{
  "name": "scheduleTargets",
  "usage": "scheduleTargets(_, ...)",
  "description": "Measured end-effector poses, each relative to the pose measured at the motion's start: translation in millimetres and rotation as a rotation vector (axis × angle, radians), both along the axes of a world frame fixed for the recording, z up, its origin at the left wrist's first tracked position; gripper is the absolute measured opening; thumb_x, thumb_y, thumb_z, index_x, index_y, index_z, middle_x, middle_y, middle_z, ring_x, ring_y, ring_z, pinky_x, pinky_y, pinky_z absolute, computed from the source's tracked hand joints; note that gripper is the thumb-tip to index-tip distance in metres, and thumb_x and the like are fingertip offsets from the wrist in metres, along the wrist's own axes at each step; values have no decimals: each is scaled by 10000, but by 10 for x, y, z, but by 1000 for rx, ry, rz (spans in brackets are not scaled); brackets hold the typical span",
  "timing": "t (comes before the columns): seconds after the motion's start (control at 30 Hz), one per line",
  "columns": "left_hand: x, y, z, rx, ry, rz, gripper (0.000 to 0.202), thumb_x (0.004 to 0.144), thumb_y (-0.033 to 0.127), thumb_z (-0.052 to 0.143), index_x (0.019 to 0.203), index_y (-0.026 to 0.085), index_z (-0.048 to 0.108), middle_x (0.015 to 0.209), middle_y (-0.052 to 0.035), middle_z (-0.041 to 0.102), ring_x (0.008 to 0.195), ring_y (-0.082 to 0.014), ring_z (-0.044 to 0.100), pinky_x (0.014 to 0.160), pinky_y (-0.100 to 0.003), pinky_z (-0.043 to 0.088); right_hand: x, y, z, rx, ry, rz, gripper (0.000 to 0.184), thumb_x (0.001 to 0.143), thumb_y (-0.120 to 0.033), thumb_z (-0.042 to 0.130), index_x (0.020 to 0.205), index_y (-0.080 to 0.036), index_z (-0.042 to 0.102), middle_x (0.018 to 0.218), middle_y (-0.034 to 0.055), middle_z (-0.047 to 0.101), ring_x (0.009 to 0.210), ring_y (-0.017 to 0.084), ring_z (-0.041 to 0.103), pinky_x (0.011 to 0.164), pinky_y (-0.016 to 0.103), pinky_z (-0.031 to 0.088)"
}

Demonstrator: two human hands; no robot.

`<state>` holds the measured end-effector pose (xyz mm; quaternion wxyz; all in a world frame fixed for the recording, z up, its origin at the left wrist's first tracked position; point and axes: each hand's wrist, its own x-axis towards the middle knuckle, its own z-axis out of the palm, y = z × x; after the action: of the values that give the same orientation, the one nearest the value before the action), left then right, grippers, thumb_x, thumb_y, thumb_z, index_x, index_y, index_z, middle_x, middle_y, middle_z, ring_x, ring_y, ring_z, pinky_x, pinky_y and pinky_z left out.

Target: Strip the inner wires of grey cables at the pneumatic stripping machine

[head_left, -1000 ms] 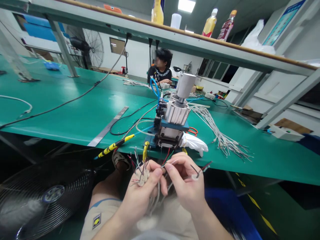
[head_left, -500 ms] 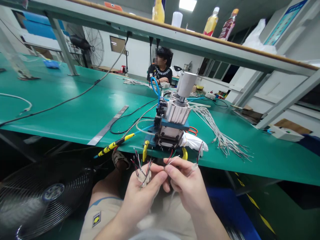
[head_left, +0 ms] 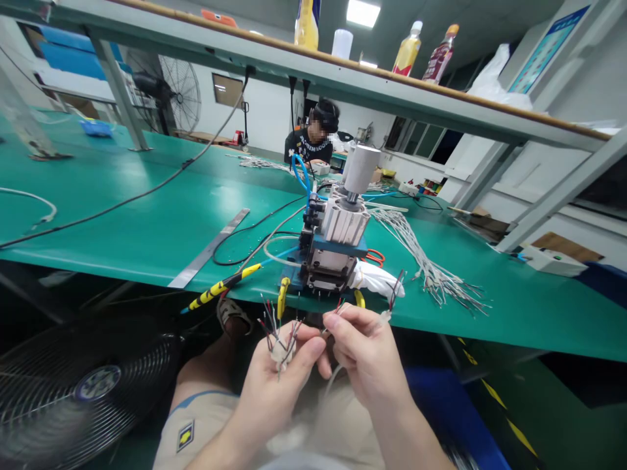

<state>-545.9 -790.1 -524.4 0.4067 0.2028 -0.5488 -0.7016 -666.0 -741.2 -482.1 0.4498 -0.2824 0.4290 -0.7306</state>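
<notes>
My left hand (head_left: 281, 372) is closed around a bunch of pale cables (head_left: 283, 350) whose stripped ends fan out in thin red, black, white and green wires. My right hand (head_left: 365, 349) pinches the thin wires of one cable end between thumb and forefinger, close to my left fingertips. Another cable end with dark wires (head_left: 396, 294) sticks up behind the right hand's knuckles, apparently held by its other fingers. Just beyond both hands, at the bench edge, stands a pneumatic press (head_left: 337, 235) with a silver cylinder; neither hand touches it.
On the green bench (head_left: 122, 228) lie a steel ruler (head_left: 210, 248), a bundle of grey cables (head_left: 426, 261) and a white cloth (head_left: 377, 277). A shelf (head_left: 392, 88) with bottles spans above. A floor fan (head_left: 98, 385) stands low left. A person (head_left: 313, 134) sits across the bench.
My right fingers have shifted over the pinched wires, which show less above them. The view has tilted slightly. The person across has lowered their head.
</notes>
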Motion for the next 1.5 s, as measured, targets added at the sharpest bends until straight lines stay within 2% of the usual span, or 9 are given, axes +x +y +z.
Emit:
scheduleTargets(0.23, -1, 11, 54, -65, -116, 80, 154, 848, 321, 722, 856, 175, 672, 726, -18, 728, 698, -149, 689, 669, -211, 539, -67, 3, -11, -33, 74, -99, 242, 703, -293, 857, 642, -150, 672, 501, -71, 442, 381, 8, 225, 357, 178, 133)
scheduleTargets(0.43, -61, -21, 188, -160, -110, 89, 238, 868, 340, 686, 721, 154, 705, 672, -25, 710, 634, -138, 663, 612, -192, 542, -59, -3, -5, -79, 200, -61, 267, 765, -299, 810, 629, -160, 628, 578, -36, 537, 420, 69, 461, 414, 211, 387)
scheduleTargets(0.5, -63, -29, 193, -205, -93, 111, 255, 883, 322, 668, 694, 155, 707, 656, -23, 709, 616, -127, 651, 596, -180, 531, -69, -20, -21, -48, 202, -67, 311, 764, -336, 811, 622, -159, 598, 507, -56, 475, 404, 63, 423, 388, 189, 328)
scheduleTargets(0.63, -41, -89, 114, -342, -119, 94, 179, 895, 256, 644, 774, 159, 734, 713, -36, 732, 632, -126, 651, 587, -180, 515, -78, -27, -59, 30, 70, 24, 357, 729, -406, 826, 622, -158, 592, 416, -118, 295, 375, 20, 165, 356, 172, 124)
scheduleTargets(0.8, -69, -223, 27, -560, -137, 109, 177, 893, 209, 614, 742, 146, 684, 670, -26, 653, 586, -111, 561, 539, -195, 452, -57, -20, -39, -92, 248, -154, 311, 789, -331, 797, 618, -145, 615, 547, -51, 461, 432, 25, 282, 394, 173, 188)
scheduleTargets(0.97, -128, -228, 120, -468, -130, 172, 236, 899, 252, 624, 685, 157, 657, 612, 0, 633, 555, -98, 553, 514, -174, 442, -107, -100, 25, -10, 16, -26, 352, 678, -360, 871, 604, -157, 593, 415, -121, 300, 373, 8, 155, 347, 154, 115)
scheduleTargets(1.1, -141, -191, 156, -396, -99, 257, 294, 897, 292, 630, 636, 157, 615, 556, 23, 565, 524, -88, 510, 503, -176, 430, -103, -134, 30, 0, -14, -28, 356, 640, -355, 897, 600, -154, 605, 411, -117, 320, 366, 6, 176, 338, 141, 131)
scheduleTargets(1.23, -144, -188, 106, -362, -110, 301, 295, 913, 280, 617, 645, 156, 628, 595, 12, 609, 574, -98, 565, 581, -186, 472, -62, -129, -17, 29, -41, -31, 311, 623, -365, 906, 705, -138, 711, 414, -116, 325, 366, 5, 186, 335, 139, 130)
scheduleTargets(1.5, -163, -159, 42, -369, -77, 262, 241, 925, 270, 614, 715, 165, 665, 626, 22, 614, 578, -86, 556, 567, -169, 471, -59, -68, -95, 48, 43, 8, 225, 712, -348, 856, 764, -141, 786, 477, -71, 397, 390, 2, 213, 365, 175, 104)
